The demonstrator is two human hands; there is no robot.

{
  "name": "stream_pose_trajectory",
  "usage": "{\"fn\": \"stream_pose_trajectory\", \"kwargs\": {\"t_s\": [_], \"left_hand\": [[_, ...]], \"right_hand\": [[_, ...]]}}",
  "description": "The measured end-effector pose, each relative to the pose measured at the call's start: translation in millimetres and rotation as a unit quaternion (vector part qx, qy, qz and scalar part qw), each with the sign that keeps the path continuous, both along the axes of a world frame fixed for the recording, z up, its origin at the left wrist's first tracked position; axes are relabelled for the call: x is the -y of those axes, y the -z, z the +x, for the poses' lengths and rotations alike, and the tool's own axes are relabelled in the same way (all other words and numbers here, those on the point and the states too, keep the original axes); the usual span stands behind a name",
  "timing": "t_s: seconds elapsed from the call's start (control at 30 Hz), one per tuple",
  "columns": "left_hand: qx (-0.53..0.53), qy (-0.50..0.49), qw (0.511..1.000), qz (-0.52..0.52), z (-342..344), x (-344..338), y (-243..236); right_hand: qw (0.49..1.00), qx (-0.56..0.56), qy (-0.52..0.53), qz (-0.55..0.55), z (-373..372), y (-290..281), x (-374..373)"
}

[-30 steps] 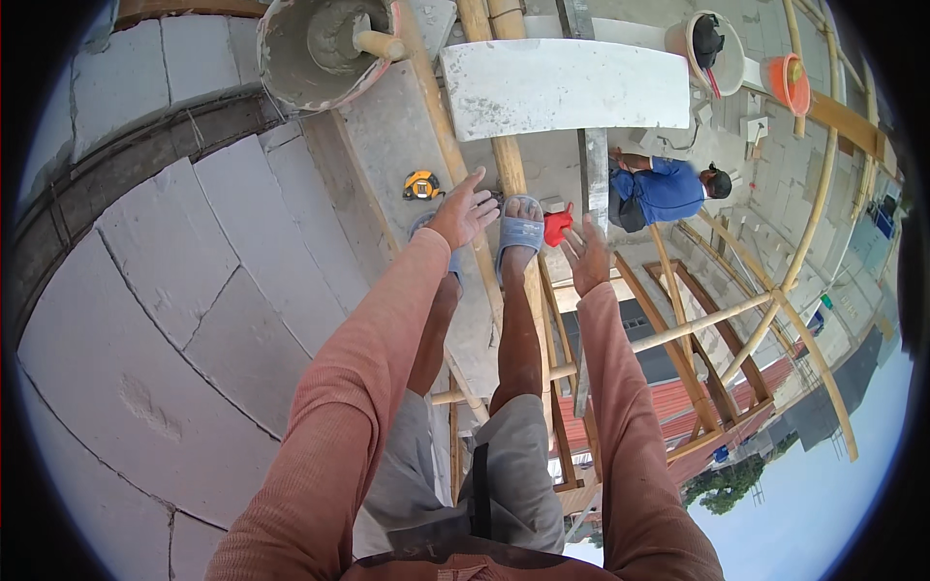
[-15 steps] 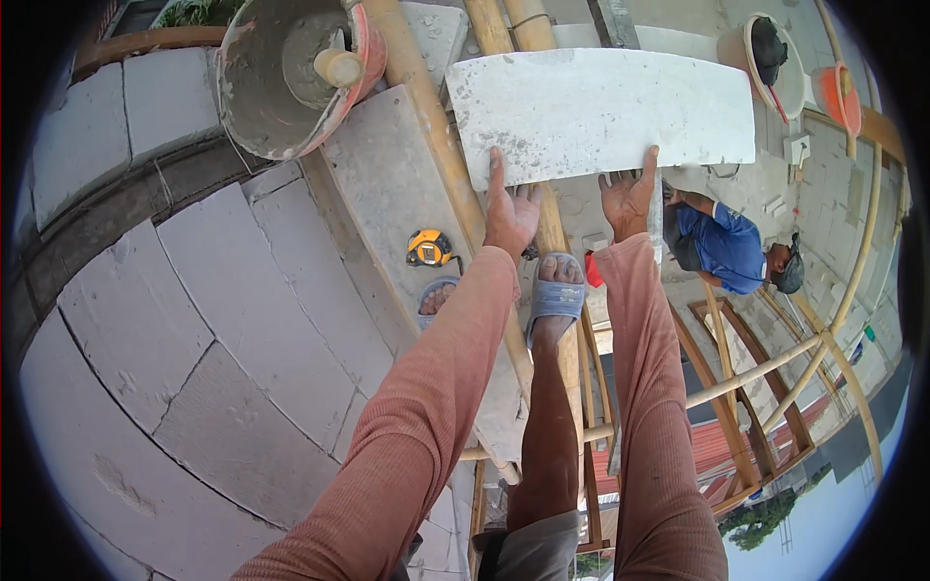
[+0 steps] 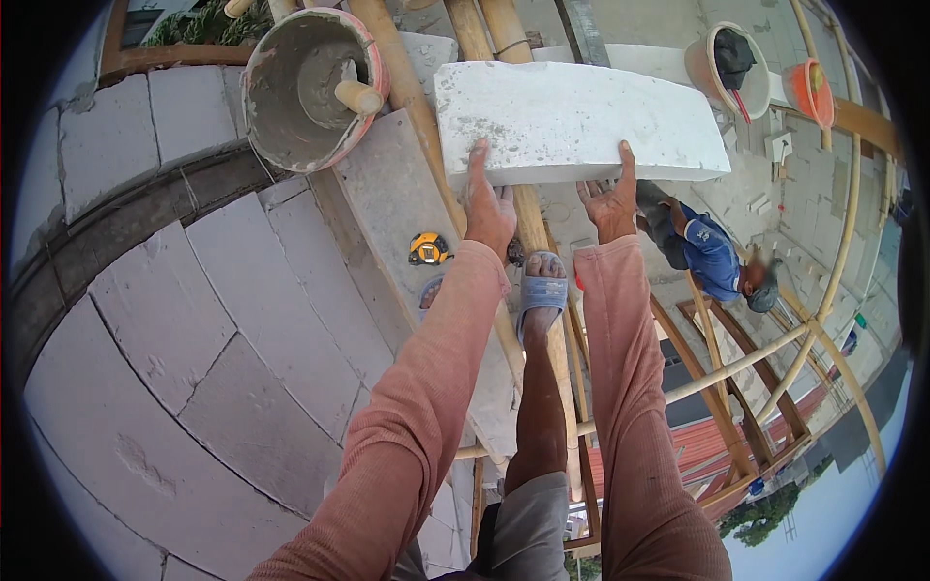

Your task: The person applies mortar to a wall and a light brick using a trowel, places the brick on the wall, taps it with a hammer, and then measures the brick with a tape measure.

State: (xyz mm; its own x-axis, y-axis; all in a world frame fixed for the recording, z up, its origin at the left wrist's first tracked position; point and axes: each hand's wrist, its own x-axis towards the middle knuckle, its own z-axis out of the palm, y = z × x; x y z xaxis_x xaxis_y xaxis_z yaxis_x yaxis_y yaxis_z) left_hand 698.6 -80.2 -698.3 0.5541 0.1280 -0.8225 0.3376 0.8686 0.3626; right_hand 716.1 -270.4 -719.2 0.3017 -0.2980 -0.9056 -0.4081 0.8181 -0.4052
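Note:
A long white block (image 3: 581,111), speckled grey along its left part, lies across the upper middle of my view, over bamboo poles (image 3: 528,223). My left hand (image 3: 489,208) grips its near edge on the left, thumb on the top face and fingers curled beneath. My right hand (image 3: 610,203) holds the same edge further right in a similar way, its fingertips partly hidden under the block. Below my left hand, a yellow tape measure (image 3: 427,248) rests on a grey plank (image 3: 378,184). My sandalled foot (image 3: 542,290) stands between my forearms.
A mortar bucket (image 3: 271,107) with a handled tool sits upper left, beside a block wall (image 3: 203,310). At upper right are a pale bucket (image 3: 707,77) and an orange one (image 3: 814,111). A person in blue (image 3: 712,257) is below right, among bamboo scaffolding (image 3: 838,261) over a drop.
My hands have gone from reaching open toward the block to gripping its near edge. Its side face now shows more. The view has shifted, and the person in blue has changed posture.

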Motion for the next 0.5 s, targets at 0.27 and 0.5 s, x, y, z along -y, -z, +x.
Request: {"fn": "stream_pose_trajectory", "kwargs": {"t_s": [0.27,0.5], "left_hand": [[-0.156,0.036,0.987,0.013,59.2,-12.7,-40.6],[0.022,0.614,0.51,0.602,168.3,-112.9,79.9]], "right_hand": [[0.994,-0.098,-0.041,0.01,12.1,-60.6,-18.0],[0.996,-0.08,-0.027,0.022,97.9,-102.5,-70.3]]}}
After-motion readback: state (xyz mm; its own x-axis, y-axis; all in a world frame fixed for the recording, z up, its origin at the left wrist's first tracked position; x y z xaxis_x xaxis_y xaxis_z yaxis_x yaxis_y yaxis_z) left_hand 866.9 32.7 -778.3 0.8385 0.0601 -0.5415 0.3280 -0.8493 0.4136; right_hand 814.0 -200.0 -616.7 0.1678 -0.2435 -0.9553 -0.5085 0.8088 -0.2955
